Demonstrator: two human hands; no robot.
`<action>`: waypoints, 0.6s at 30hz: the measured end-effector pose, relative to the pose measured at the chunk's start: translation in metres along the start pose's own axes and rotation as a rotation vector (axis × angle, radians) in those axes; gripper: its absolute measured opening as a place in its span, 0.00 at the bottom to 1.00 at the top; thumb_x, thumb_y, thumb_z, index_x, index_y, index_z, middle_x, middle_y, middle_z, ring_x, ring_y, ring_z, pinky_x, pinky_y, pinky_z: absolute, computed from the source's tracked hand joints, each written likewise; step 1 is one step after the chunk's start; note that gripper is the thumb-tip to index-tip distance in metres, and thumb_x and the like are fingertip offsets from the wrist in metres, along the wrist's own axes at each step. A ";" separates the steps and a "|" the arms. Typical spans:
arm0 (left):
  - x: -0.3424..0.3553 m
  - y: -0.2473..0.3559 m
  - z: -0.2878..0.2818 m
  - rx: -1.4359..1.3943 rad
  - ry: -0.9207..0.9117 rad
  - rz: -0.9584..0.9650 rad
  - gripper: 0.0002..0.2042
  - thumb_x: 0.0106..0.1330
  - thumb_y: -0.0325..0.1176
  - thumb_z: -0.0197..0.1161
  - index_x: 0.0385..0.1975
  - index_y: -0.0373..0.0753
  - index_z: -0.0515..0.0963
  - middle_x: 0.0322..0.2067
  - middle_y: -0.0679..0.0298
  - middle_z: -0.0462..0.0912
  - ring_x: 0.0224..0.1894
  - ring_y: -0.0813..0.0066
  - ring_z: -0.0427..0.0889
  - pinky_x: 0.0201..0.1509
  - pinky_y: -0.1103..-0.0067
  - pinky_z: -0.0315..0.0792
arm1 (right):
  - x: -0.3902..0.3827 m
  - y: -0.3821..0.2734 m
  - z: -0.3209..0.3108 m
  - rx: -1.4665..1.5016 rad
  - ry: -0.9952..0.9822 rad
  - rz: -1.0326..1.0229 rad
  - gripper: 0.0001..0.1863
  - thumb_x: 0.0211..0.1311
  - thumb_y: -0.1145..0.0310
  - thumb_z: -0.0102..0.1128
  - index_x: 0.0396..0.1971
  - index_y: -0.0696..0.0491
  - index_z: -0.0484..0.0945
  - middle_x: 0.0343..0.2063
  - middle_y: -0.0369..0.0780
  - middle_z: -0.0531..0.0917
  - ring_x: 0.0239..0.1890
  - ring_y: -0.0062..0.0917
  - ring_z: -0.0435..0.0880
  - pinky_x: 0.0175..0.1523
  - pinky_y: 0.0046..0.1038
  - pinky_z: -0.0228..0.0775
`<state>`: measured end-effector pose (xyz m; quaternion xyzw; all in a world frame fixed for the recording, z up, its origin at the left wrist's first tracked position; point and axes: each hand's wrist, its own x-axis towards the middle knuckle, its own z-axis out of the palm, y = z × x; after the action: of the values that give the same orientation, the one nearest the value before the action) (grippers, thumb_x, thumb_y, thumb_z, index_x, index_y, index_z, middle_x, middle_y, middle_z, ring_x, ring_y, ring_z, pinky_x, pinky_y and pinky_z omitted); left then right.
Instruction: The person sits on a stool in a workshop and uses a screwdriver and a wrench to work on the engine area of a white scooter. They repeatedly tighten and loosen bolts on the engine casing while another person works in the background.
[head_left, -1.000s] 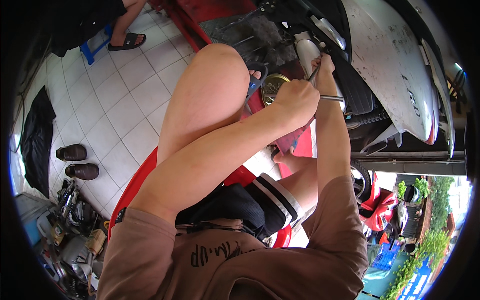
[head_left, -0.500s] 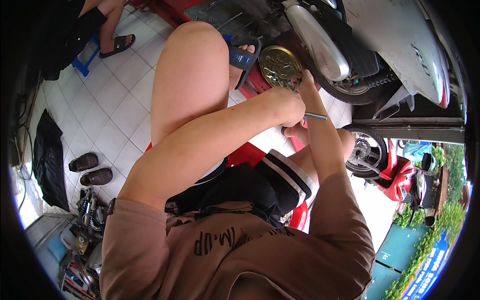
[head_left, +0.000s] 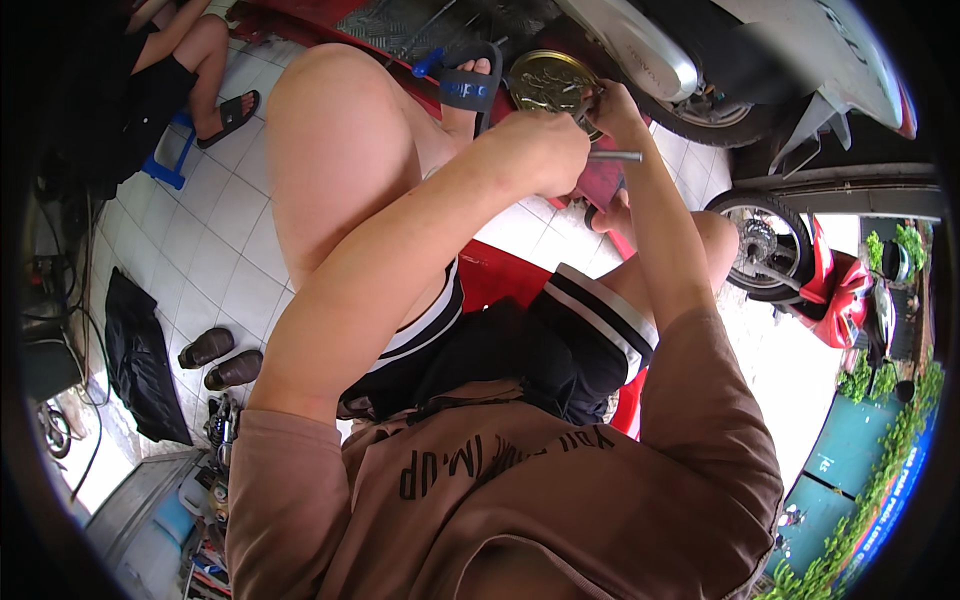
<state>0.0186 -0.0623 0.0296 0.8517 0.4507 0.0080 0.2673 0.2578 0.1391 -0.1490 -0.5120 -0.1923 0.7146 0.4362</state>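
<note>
The left hand [head_left: 545,150] is closed in a fist around the handle end of a slim metal tool [head_left: 612,156], whose bare shaft pokes out to the right of the knuckles. The right hand [head_left: 612,105] sits just above and beyond it, fingers curled against the lower right edge of a round brass-coloured metal disc [head_left: 548,82]; whether it pinches the tool's tip or the disc's rim cannot be told, as the fingers hide the contact. The disc lies just beside the scooter's grey engine casing [head_left: 640,50], under the scooter body [head_left: 800,50].

Against the frame half a second back, both hands keep the same grip and the same spacing, the fist below and the right hand on the disc. What has changed is the view: hands, disc and scooter have slid upward and a little leftward in the picture, so the disc now sits close to the top edge, and more of the brown shirt fills the bottom. A full second back the disc was half hidden behind the fist; now most of its face shows.

Further out, a foot in a black sandal [head_left: 470,88] rests left of the disc on the red lift platform [head_left: 500,280]. A second person sits at upper left on a blue stool [head_left: 165,165]. A pair of dark shoes [head_left: 220,358] stands on the white tiled floor [head_left: 215,240], and a red motorbike [head_left: 835,290] is parked at right.
</note>
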 end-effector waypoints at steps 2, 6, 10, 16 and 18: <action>0.001 0.003 -0.003 -0.139 0.143 -0.004 0.12 0.65 0.34 0.53 0.31 0.32 0.80 0.30 0.47 0.81 0.36 0.48 0.81 0.41 0.61 0.72 | 0.012 0.014 -0.022 0.025 -0.030 -0.052 0.10 0.65 0.64 0.42 0.32 0.53 0.70 0.21 0.39 0.75 0.22 0.26 0.74 0.32 0.28 0.70; 0.008 0.003 -0.004 -0.345 0.450 0.003 0.13 0.68 0.36 0.50 0.35 0.34 0.79 0.28 0.46 0.80 0.34 0.45 0.79 0.44 0.59 0.68 | 0.007 0.045 -0.043 -0.464 0.231 -0.119 0.14 0.65 0.61 0.41 0.36 0.52 0.75 0.26 0.41 0.80 0.27 0.26 0.81 0.30 0.28 0.73; 0.027 -0.008 0.005 -0.473 0.645 -0.045 0.15 0.70 0.39 0.47 0.32 0.34 0.76 0.27 0.45 0.79 0.34 0.45 0.78 0.43 0.59 0.67 | 0.004 0.077 -0.084 -1.391 0.398 0.223 0.12 0.54 0.66 0.53 0.33 0.56 0.81 0.38 0.46 0.83 0.34 0.30 0.86 0.24 0.29 0.78; 0.013 -0.002 -0.017 -0.623 0.681 -0.121 0.16 0.70 0.41 0.46 0.33 0.33 0.74 0.26 0.47 0.78 0.31 0.45 0.76 0.38 0.62 0.68 | 0.014 0.119 -0.123 -1.688 0.583 0.117 0.14 0.48 0.70 0.56 0.36 0.58 0.81 0.37 0.46 0.84 0.39 0.31 0.86 0.26 0.29 0.78; 0.008 -0.008 -0.019 -0.605 0.804 -0.144 0.15 0.69 0.38 0.47 0.32 0.32 0.75 0.27 0.45 0.78 0.33 0.44 0.76 0.39 0.61 0.69 | 0.005 0.108 -0.073 -1.662 0.583 0.069 0.12 0.49 0.69 0.56 0.33 0.58 0.81 0.32 0.44 0.84 0.33 0.29 0.86 0.23 0.27 0.75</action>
<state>0.0125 -0.0435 0.0402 0.6328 0.5528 0.4467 0.3072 0.2770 0.0716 -0.2591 -0.8312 -0.5154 0.1970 -0.0674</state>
